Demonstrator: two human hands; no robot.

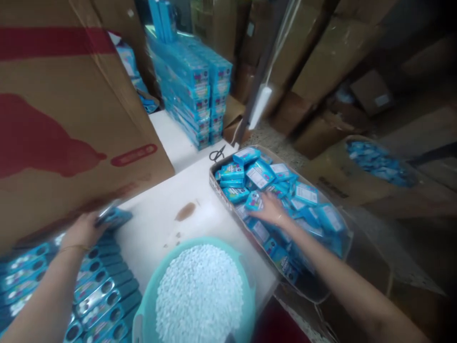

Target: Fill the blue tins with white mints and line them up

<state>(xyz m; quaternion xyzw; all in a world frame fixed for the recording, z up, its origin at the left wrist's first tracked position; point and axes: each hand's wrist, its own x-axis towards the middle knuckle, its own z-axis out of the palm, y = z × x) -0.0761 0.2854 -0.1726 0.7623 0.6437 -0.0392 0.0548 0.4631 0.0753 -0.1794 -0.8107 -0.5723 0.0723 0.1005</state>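
Note:
My left hand [84, 233] is at the left, above rows of blue packs, its fingers closed around a small blue pack [119, 216] that is blurred. Beneath it, the rowed packs [96, 300] show round dark openings, and white pellets lie on some of them. Over on the right, my right hand [271, 209] reaches into an open carton [228, 202] heaped with small blue printed boxes. Its fingers grip one small blue box [254, 201] near the carton's left side. Between my arms stands a turquoise tub [148, 295] full of white pellets [200, 290].
A big cardboard box [71, 119] with red print borders the white table [167, 190] at left. Blue wrapped cartons [193, 90] are stacked at the back. Black-handled scissors [217, 154] lie near the carton. Another box of blue packs [378, 162] stands at far right.

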